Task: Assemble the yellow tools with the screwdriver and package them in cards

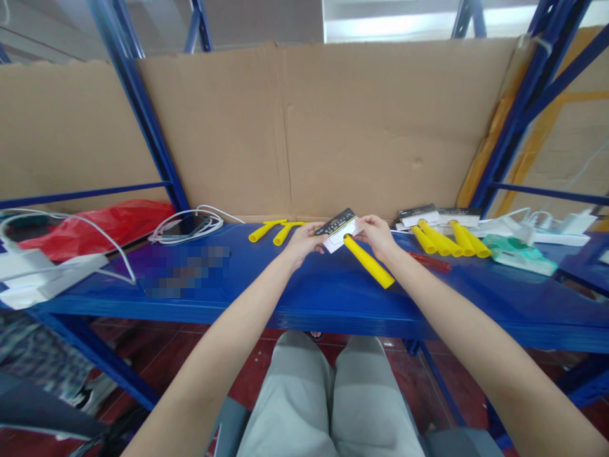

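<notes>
Both hands hold one black-and-white card (339,227) above the middle of the blue shelf. My left hand (304,243) is closed on the card's left edge. At its right edge, my right hand (377,235) is closed on it too. A yellow tapered tube (368,261) slants down to the right from the card's lower part, its narrow end against the card. Two yellow pieces (261,232) (285,233) lie behind my left hand. To the right are several yellow tubes (440,242) with black-and-white cards (419,214) at their narrow ends.
A red tool (431,261) and a green-and-white packet (521,254) lie at the right. On the left are a coiled white cable (185,235), a red bag (99,228) and a white power strip (52,282). Cardboard (352,127) stands behind the blue shelf (304,311).
</notes>
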The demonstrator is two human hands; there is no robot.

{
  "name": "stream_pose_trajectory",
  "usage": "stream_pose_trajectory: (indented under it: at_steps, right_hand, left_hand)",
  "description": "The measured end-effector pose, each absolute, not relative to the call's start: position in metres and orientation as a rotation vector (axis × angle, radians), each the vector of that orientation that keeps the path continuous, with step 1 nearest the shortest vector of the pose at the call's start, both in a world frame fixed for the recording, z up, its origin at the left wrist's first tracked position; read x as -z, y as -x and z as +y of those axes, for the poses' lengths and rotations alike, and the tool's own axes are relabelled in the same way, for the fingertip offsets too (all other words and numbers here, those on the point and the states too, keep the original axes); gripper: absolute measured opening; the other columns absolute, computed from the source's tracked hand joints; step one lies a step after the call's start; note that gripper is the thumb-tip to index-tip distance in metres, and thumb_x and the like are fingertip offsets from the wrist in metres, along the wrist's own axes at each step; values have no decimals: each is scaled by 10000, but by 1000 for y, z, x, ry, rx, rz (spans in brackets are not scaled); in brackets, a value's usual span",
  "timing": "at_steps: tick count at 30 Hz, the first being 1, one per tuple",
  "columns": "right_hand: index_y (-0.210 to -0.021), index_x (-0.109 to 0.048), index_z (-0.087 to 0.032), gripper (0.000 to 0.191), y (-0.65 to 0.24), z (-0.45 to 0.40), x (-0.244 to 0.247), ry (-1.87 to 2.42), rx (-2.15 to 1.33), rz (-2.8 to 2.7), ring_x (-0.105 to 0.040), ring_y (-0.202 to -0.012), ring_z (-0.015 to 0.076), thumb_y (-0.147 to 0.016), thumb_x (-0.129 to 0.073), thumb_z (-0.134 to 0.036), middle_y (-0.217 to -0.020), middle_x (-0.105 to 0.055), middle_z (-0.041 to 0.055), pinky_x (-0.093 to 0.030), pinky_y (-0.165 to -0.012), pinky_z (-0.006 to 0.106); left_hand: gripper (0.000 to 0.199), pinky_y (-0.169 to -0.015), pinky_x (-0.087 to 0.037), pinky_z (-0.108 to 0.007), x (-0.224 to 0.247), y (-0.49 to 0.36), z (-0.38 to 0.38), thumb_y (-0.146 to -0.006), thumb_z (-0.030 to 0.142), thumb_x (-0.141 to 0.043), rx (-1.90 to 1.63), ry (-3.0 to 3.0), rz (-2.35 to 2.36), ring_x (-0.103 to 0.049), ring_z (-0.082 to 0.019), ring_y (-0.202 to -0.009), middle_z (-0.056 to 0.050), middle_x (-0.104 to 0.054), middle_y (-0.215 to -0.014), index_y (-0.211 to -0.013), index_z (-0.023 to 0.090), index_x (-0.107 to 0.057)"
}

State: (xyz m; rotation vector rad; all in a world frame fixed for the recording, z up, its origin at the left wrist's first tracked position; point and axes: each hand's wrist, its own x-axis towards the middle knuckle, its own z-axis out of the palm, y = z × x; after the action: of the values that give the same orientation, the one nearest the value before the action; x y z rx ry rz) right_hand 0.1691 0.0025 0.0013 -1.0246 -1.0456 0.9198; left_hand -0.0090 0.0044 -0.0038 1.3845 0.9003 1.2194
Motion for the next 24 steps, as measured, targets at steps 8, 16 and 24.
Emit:
stream_pose_trajectory:
  at_steps: [8, 16, 24]
  right_hand:
    - [-696, -500, -189, 136, -171, 4, 2, 1019, -940, -1114, -607, -646, 110, -808, -555, -133, -646, -591, -35, -560, -695, 294]
    - [-869, -552, -193, 128, -174, 15, 11, 1132, -759, -1357, -629, -843, 160, -748, -583, -167, -930, -644, 44, -543, -772, 350]
    - [-811, -485, -208, 220, -170, 6, 12, 1323, -169, -1823, -593, -793, 198, -744, -637, -352, -829, -628, 48, -471, -754, 352]
  left_hand:
    - [337, -455, -465, -174, 1, 7, 2, -750, -47, -599, -1256, -1332, 937, -602, -87, -530, -34, -696, -732, -1053, 86, -659]
    - [350, -435, -463, -155, 5, 9, 10, -743, -30, -621, -1285, -1303, 959, -573, -69, -484, -20, -682, -674, -1069, 83, -675]
    - [321, -444, -468, -161, 4, 7, 7, -760, -31, -600, -1336, -1278, 1079, -576, -70, -479, -42, -692, -720, -1051, 78, -679]
